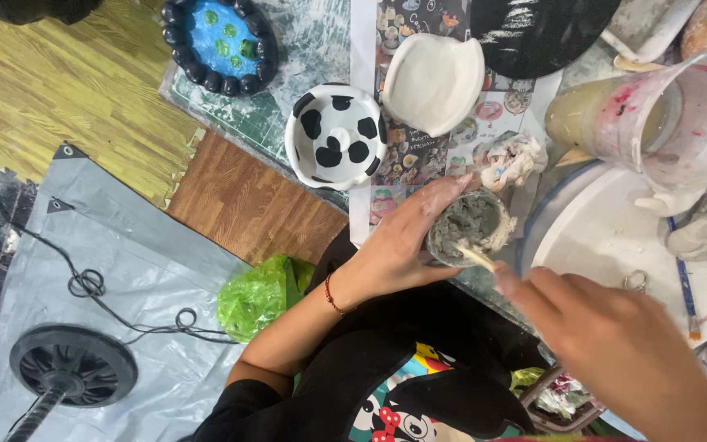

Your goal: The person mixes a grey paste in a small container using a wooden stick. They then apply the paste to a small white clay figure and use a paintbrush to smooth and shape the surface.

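My left hand (407, 237) is wrapped around a small cup of wet grey clay slip (470, 225), holding it at the table's edge. My right hand (607, 336) grips a thin wooden stick (476, 258) whose tip is dipped into the grey paste. A red string bracelet sits on my left wrist. The right hand is blurred.
A black-and-white spotted bowl (335, 135), a plain white clay bowl (434, 82) and a blue dish with a dark beaded rim (221, 45) lie beyond the cup. A clear plastic jug (656, 119), grey clay lumps (705, 225) and a brush (685, 290) sit right. A green bag (259, 295) lies below.
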